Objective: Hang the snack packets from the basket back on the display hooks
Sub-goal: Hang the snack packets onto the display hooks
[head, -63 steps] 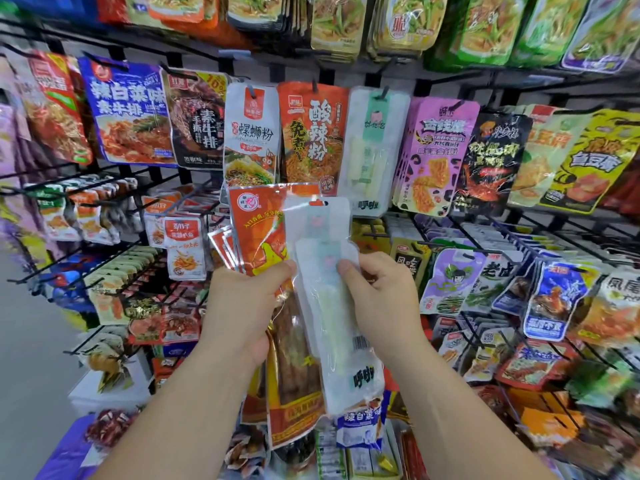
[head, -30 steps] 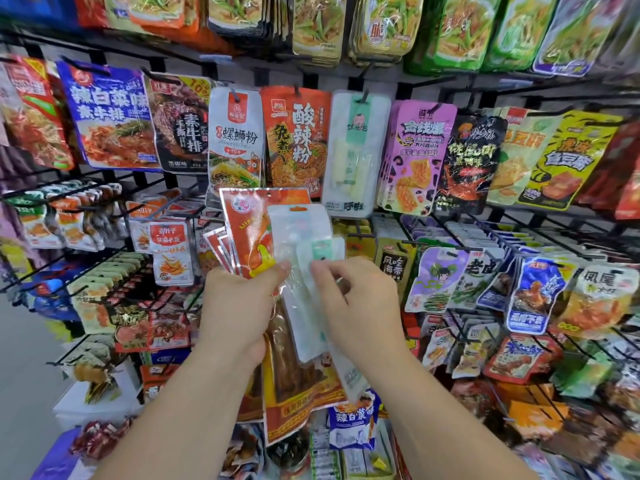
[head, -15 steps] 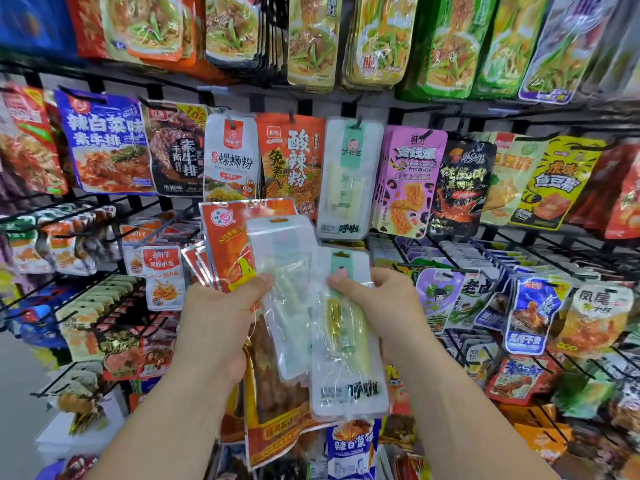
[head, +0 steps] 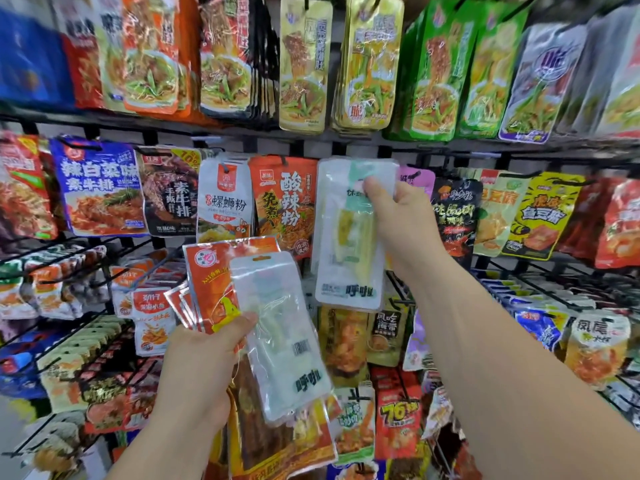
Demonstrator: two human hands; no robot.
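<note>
My right hand [head: 398, 223] pinches the top of a clear white packet [head: 349, 237] with a green header and yellowish strips inside. It holds the packet up against the middle hook row, in the slot between the orange noodle packet [head: 282, 202] and the purple packet [head: 417, 176]. Whether the packet's hole is on a hook is hidden. My left hand [head: 204, 365] grips a fan of packets lower down: a second clear white packet [head: 282, 337] in front and an orange packet [head: 211, 271] behind it. No basket is in view.
Wire hooks full of hanging snack packets cover the whole wall. A top row of green and yellow packets [head: 367, 64] hangs above. Blue [head: 98, 188] and black [head: 169, 192] packets hang to the left, a yellow one [head: 543, 213] to the right. Lower hooks stick out towards me.
My right hand has pulled one clear white packet off the fan and lifted it up to the middle hook row. My left hand keeps the other packets. The view has tilted upward.
</note>
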